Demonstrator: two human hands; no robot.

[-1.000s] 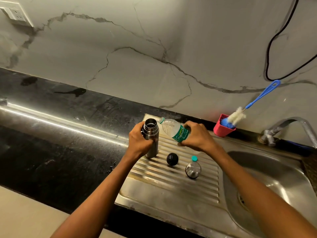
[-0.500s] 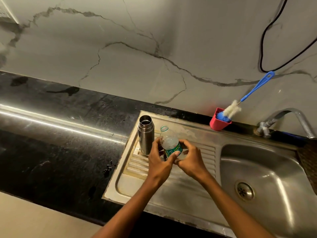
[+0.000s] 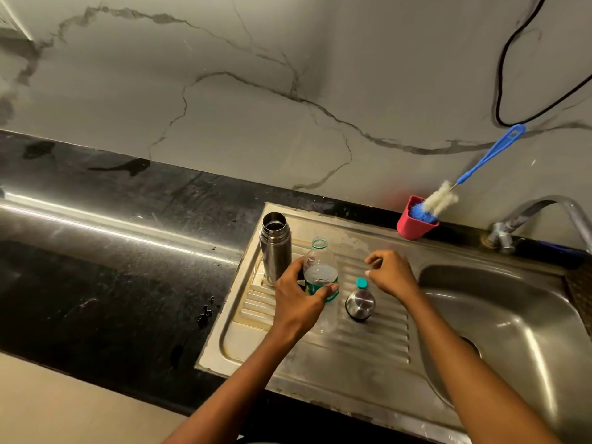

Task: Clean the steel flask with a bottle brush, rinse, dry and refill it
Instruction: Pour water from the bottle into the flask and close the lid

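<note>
Steel flask (image 3: pixel 275 246) stands open just beside left hand (image 3: pixel 296 302) fingers gripping the water bottle (image 3: pixel 320 275); right hand (image 3: pixel 392 274) fingers loosely curled, empty

Your left hand (image 3: pixel 296 302) covers most of the green label (image 3: pixel 320 288) on the plastic water bottle (image 3: pixel 320 274); the white print on the exposed strip is too small and cut off to read. The steel flask (image 3: pixel 275 248) shows you no lettering or marking. No other legible text, number or sign is visible.
</note>
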